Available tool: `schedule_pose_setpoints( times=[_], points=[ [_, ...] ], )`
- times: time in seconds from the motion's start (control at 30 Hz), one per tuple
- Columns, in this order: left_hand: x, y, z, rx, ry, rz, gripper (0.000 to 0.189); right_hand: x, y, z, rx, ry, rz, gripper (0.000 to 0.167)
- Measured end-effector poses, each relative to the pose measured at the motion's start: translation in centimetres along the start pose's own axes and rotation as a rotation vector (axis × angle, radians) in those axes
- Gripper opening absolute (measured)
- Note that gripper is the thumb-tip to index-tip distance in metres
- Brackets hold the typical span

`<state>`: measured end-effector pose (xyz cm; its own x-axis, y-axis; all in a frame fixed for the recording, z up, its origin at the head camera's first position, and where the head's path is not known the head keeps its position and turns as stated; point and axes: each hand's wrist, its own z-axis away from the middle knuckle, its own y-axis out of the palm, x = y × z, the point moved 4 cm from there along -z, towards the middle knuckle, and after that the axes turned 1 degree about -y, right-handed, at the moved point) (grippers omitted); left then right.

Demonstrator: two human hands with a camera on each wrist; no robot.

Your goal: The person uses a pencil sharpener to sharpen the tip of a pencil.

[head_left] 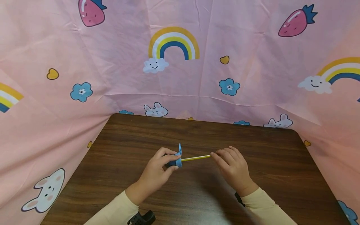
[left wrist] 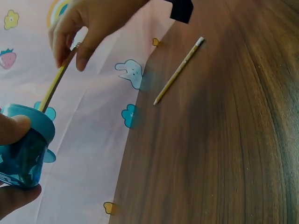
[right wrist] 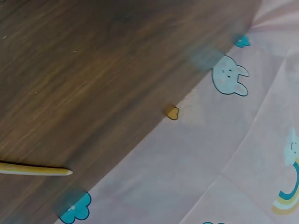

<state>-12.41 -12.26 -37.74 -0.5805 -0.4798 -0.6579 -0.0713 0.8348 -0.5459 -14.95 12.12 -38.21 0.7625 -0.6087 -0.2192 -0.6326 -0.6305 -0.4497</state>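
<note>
In the head view my left hand (head_left: 156, 172) grips a small blue pencil sharpener (head_left: 178, 161) between thumb and fingers, above the table. Its flap lid (head_left: 180, 148) stands up. A yellow-striped pencil (head_left: 196, 158) runs from the sharpener's mouth to my right hand (head_left: 234, 170), whose thumb and fingers pinch the far end. The left wrist view shows the sharpener's see-through blue body (left wrist: 21, 158) with the pencil's tip hidden inside. A second pencil (left wrist: 177, 72) with a white end lies on the table; its pointed end also shows in the right wrist view.
The dark wood-grain table (head_left: 135, 131) has rounded far corners. Pink printed cloth (head_left: 180, 81) with rainbows, rabbits and strawberries hangs behind it and along both sides. Black bands (head_left: 143, 217) sit at the wrists.
</note>
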Motion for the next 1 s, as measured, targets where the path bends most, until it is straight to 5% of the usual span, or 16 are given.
schedule_pose_setpoints(
  times=[0.17,0.3,0.47,0.63,0.73,1.0],
  points=[
    [-0.6,0.2,0.1,0.029,-0.02,-0.007,0.038,0.2,-0.2,0.2,-0.05,-0.048,-0.025,0.022],
    [-0.9,0.4,0.3,0.046,0.029,-0.063,0.039,0.1,-0.5,-0.3,0.02,0.009,-0.08,0.028],
    [-0.9,0.4,0.4,0.014,0.18,-0.15,0.038,-0.3,-0.6,-1.6,0.268,0.119,-0.166,0.013],
    [-0.9,0.4,0.3,-0.021,0.394,-0.243,0.036,-1.4,-0.1,-2.3,0.634,0.309,-0.415,0.011],
    [-0.8,0.5,0.3,-0.023,0.445,-0.264,0.038,-1.9,0.1,-2.3,0.78,0.402,-0.492,0.008],
    [-0.9,0.4,0.2,-0.039,0.429,-0.274,0.038,-2.0,0.1,-2.1,0.759,0.375,-0.413,0.009]
  ],
)
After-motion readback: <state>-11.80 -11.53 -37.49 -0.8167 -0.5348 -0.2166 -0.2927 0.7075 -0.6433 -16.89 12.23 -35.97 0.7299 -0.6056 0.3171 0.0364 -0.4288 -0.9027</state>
